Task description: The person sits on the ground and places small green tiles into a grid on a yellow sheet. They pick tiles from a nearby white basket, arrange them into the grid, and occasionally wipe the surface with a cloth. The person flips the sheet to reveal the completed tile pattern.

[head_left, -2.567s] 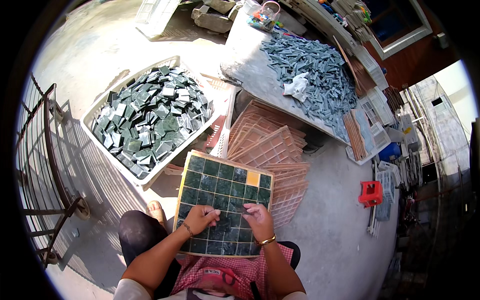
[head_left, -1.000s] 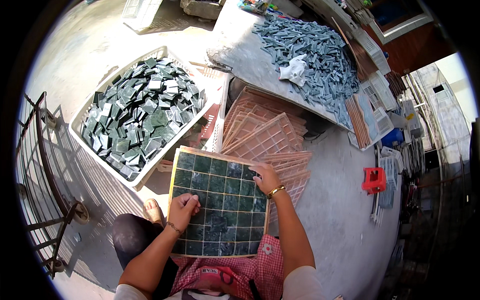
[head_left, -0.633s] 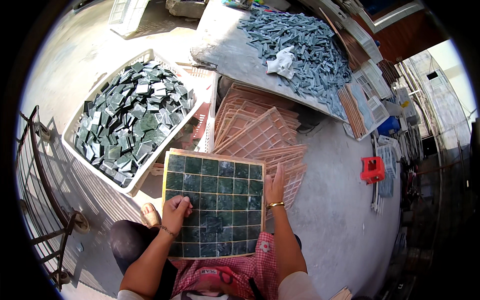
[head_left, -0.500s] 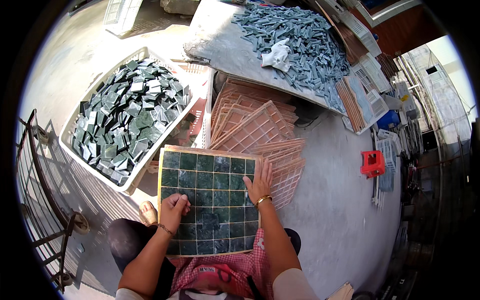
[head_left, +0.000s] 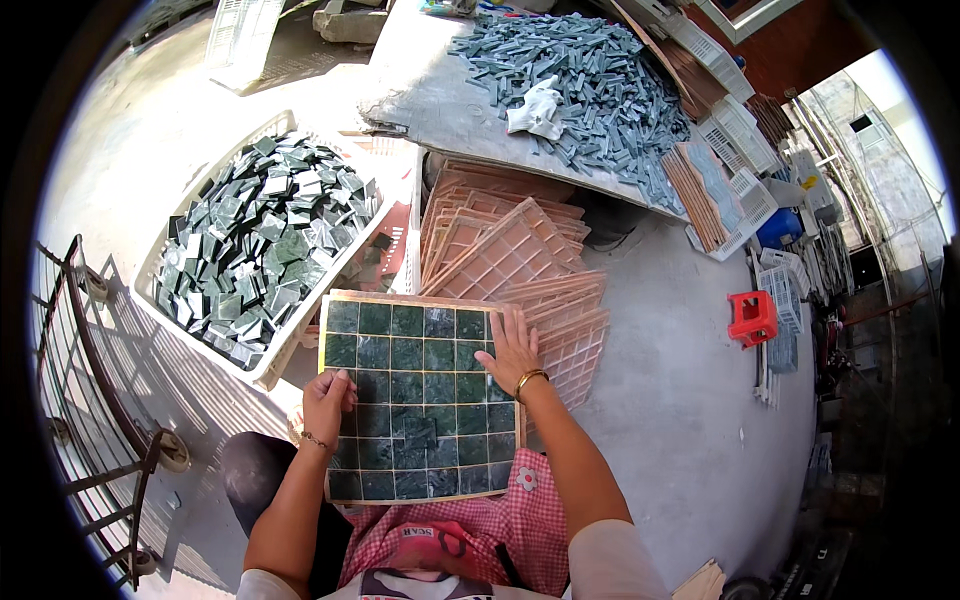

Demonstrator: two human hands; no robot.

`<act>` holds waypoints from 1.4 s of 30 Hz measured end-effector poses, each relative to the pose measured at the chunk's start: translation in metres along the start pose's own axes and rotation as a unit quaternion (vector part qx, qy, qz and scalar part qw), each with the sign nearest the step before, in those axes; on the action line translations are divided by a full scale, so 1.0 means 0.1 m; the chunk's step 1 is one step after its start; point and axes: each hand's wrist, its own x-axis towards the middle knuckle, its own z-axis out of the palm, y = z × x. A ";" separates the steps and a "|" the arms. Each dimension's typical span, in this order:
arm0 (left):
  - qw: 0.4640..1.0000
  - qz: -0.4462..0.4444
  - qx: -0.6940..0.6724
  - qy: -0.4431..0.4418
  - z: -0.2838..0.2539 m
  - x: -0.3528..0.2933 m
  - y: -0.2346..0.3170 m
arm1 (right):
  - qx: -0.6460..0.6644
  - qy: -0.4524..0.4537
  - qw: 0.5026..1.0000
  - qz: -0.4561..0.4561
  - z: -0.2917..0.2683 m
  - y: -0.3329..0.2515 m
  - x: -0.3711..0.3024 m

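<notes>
A wooden-framed board (head_left: 522,425) lies on my lap, its grid filled with square dark green stone tiles (head_left: 407,387). One loose tile (head_left: 420,433) rests askew over the others, low in the middle. My left hand (head_left: 328,403) is at the board's left edge with its fingers curled together; whatever they may hold is hidden. Spread out flat, my right hand (head_left: 513,352) touches the tiles and frame at the upper right corner, gold bangle on the wrist.
A white plastic crate (head_left: 273,372) heaped with loose green tiles stands at the left. Beyond the board lean pinkish gridded frames (head_left: 505,255). A table (head_left: 420,95) bears grey stone strips (head_left: 590,90) and a white glove (head_left: 537,110). A red stool (head_left: 752,318) is at the right; a metal cart (head_left: 105,400) is far left.
My left hand has moved left from over the tiles to the board's left edge. My right hand has shifted slightly up and left, still spread at the upper right corner.
</notes>
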 end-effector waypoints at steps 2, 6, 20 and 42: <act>1.000 0.001 0.002 0.016 -0.08 0.02 0.04 | -0.042 0.022 0.999 0.004 -0.05 -0.05 -0.03; 0.996 0.020 -0.065 0.057 -0.34 0.06 -0.01 | 0.045 0.102 0.985 -0.131 -0.07 -0.59 -0.47; 0.957 0.010 0.127 -0.261 -0.05 -0.49 0.00 | 0.191 0.187 0.933 -0.242 -0.03 -1.49 -0.99; 0.918 0.154 0.363 0.036 -1.75 -1.18 0.30 | -0.010 0.021 0.972 0.232 0.06 0.34 -2.28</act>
